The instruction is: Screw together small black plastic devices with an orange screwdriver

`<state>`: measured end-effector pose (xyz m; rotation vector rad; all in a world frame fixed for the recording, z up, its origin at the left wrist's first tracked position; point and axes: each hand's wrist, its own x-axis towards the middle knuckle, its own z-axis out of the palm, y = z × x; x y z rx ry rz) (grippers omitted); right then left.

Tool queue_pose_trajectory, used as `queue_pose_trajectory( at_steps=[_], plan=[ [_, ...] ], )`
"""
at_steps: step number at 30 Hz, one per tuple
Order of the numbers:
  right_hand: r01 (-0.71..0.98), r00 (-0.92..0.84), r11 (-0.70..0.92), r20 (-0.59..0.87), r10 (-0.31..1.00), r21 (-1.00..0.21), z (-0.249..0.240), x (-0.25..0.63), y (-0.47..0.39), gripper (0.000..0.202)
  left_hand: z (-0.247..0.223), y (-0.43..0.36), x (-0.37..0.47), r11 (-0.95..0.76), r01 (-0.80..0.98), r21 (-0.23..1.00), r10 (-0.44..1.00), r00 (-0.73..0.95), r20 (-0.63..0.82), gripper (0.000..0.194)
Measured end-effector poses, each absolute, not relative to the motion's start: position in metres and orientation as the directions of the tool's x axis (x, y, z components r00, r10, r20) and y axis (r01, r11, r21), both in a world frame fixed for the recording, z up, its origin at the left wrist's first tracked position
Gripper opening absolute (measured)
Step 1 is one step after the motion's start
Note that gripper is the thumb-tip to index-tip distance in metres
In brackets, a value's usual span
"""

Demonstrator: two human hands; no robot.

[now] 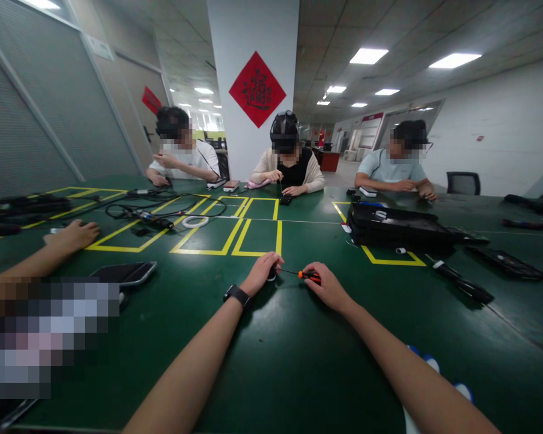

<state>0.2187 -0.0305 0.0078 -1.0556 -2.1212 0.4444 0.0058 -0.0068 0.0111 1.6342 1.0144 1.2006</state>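
My right hand [330,289] is closed around the orange-and-black handle of a screwdriver [302,275]. Its thin shaft points left, toward my left hand [260,274]. The fingers of that hand are wrapped round a small dark object [272,275] with a pale lower edge; most of it is hidden, so I cannot tell its kind. The shaft's tip ends close to this object, and whether it touches is unclear. Both hands are low over the green table [271,361], and a dark watch [236,295] is on my left wrist.
Yellow tape [257,254] marks rectangles beyond my hands. Cables [158,217] and a white coil [195,222] lie left; a black bag [398,226] lies right. A co-worker's hand [75,235] rests at left beside a dark tray-like object [124,274]. Several people sit around the table.
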Motion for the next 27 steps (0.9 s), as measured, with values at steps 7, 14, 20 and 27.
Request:
queue_pose_trajectory(
  at_steps=[7, 14, 20, 27],
  plan=[
    [0.566, -0.401, 0.571, 0.407, 0.821, -0.595, 0.0070, 0.2174, -0.0311, 0.021, 0.0095, -0.0055, 0.0056, -0.317, 0.120, 0.941, 0.932, 0.222, 0.286, 0.038],
    [0.594, -0.417, 0.579, 0.402, 0.816, -0.558, 0.0045, 0.2183, -0.0280, 0.025, 0.0107, -0.0059, 0.0060, -0.314, 0.132, 0.940, 0.935, 0.216, 0.282, 0.038],
    [0.565, -0.408, 0.576, 0.408, 0.817, -0.591, 0.0079, 0.2186, -0.0319, 0.017, 0.0116, -0.0065, 0.0058, -0.300, 0.133, 0.945, 0.939, 0.215, 0.268, 0.038],
    [0.565, -0.400, 0.567, 0.403, 0.823, -0.600, 0.0065, 0.2186, -0.0285, 0.020, 0.0098, -0.0053, 0.0053, -0.312, 0.146, 0.939, 0.937, 0.212, 0.278, 0.038]
  ],
)
